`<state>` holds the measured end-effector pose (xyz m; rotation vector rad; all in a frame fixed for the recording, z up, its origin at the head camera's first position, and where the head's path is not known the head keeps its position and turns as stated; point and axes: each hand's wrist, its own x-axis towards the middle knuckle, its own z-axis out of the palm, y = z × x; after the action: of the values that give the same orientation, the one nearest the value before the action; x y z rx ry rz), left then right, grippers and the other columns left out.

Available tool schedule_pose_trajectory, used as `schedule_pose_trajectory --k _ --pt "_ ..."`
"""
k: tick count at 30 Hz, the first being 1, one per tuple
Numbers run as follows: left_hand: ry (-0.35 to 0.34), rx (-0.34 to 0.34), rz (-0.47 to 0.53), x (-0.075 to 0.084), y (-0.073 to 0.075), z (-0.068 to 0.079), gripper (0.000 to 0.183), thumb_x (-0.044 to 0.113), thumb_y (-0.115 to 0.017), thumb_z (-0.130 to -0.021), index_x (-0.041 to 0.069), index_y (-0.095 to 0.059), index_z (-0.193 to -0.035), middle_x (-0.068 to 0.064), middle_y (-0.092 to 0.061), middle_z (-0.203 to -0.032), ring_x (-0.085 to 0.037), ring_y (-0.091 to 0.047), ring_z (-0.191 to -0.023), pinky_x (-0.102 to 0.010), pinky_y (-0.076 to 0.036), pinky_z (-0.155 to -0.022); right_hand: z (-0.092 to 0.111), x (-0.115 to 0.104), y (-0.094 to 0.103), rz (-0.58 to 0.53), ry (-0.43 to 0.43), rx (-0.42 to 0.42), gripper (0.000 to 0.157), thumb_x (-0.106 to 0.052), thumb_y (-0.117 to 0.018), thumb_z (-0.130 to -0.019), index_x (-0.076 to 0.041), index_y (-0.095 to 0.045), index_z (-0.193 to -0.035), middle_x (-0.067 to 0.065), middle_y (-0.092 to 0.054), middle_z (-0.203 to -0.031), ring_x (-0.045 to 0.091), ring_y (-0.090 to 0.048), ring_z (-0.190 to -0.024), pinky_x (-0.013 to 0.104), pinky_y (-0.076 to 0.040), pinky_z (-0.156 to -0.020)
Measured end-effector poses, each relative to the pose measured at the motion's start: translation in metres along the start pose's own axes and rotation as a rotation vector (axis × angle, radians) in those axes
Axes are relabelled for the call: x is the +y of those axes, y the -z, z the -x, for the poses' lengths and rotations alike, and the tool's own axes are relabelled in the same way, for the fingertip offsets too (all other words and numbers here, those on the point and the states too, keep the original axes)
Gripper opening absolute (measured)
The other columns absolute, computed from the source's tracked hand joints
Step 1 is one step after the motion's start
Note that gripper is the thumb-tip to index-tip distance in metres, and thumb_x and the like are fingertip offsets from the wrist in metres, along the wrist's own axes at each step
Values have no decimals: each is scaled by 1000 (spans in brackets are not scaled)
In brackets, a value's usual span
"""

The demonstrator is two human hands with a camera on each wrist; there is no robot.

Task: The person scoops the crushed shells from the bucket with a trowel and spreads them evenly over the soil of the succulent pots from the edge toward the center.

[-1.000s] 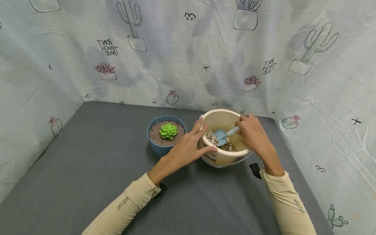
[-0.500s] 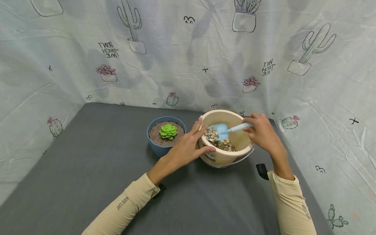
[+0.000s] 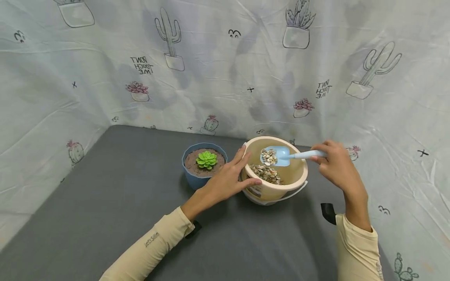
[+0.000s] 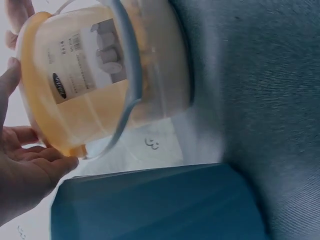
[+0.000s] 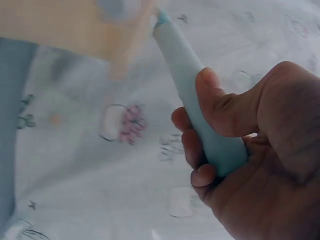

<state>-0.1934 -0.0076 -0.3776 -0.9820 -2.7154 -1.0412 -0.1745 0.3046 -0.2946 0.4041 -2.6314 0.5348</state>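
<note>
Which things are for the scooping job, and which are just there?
For the job:
light blue plastic scoop, in the right hand
round cream plastic bucket, touched by the left hand
small mixed pebbles, on scoop and in bucket
maybe the faceted blue pot with a green succulent

Just there:
white cactus-print cloth, behind
flat dark grey table, underneath

Softly lit head view, dimmer wrist views, right-wrist bucket (image 5: pixel 65 30) blurred
</note>
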Motion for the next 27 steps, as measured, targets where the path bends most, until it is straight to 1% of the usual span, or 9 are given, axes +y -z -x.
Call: schedule_pose_trajectory --k 4,7,10,12,14,17,21,26,27 --pt "15 -9 -14 2 8 -4 100 60 -67 -96 10 -21 -168 -9 -6 -178 -30 -41 -155 -49 -48 -117 -5 -3 13 14 -7 26 20 9 -76 -86 8 -76 -106 21 -62 -89 30 -47 -78 36 -30 -69" --pt "-15 28 -46 -1 22 -1 98 56 -71 -95 10 -23 -168 -11 -14 -177 -31 -26 -162 -53 -38 -125 -9 -8 16 4 -7 24 20 7 -76 -88 8 -76 -108 20 -62 -90 30 -46 -80 35 -29 -71" --pt "-61 107 -110 -11 41 2 98 52 -77 -91 11 -29 -166 -13 -25 -175 -33 -29 -161 -56 -34 -126 -14 -13 16 -16 12 33 19 7 -75 -89 8 -76 -108 20 -64 -91 29 -46 -83 33 -29 -72" --pt "-54 144 -135 -22 53 5 99 49 -80 -90 10 -31 -166 -15 -28 -173 -36 -32 -159 -57 -36 -125 -18 -18 13 -38 48 54 18 8 -76 -88 7 -77 -107 20 -66 -92 28 -47 -83 31 -28 -73" --pt "-23 153 -118 -33 62 8 102 48 -83 -87 10 -30 -166 -15 -28 -173 -38 -34 -158 -59 -38 -123 -18 -24 10 -56 85 73 17 8 -76 -88 7 -77 -105 20 -68 -92 28 -47 -82 29 -29 -74" --pt "74 103 -28 -49 69 16 108 44 -86 -86 11 -23 -168 -17 -22 -175 -42 -32 -158 -63 -39 -120 -20 -35 2 -83 122 70 16 7 -77 -88 6 -77 -104 18 -69 -93 26 -48 -82 28 -29 -74" --pt "168 38 49 -66 68 23 118 43 -89 -82 15 -15 -170 -18 -15 -176 -46 -29 -158 -67 -38 -119 -29 -50 -10 -110 120 21 18 5 -76 -90 5 -77 -107 17 -68 -95 27 -49 -85 32 -30 -76" --pt "167 -29 93 -77 57 13 121 48 -88 -82 21 -10 -170 -13 -18 -176 -42 -35 -156 -62 -41 -119 -40 -66 -28 -110 116 -70 20 5 -76 -90 4 -77 -109 19 -67 -98 31 -48 -85 36 -32 -76" --pt "160 -44 101 -77 55 10 121 49 -88 -83 21 -9 -170 -14 -30 -172 -40 -50 -148 -59 -45 -116 -42 -70 -32 -106 116 -92 19 5 -75 -90 4 -78 -109 19 -66 -98 32 -48 -84 37 -33 -76"
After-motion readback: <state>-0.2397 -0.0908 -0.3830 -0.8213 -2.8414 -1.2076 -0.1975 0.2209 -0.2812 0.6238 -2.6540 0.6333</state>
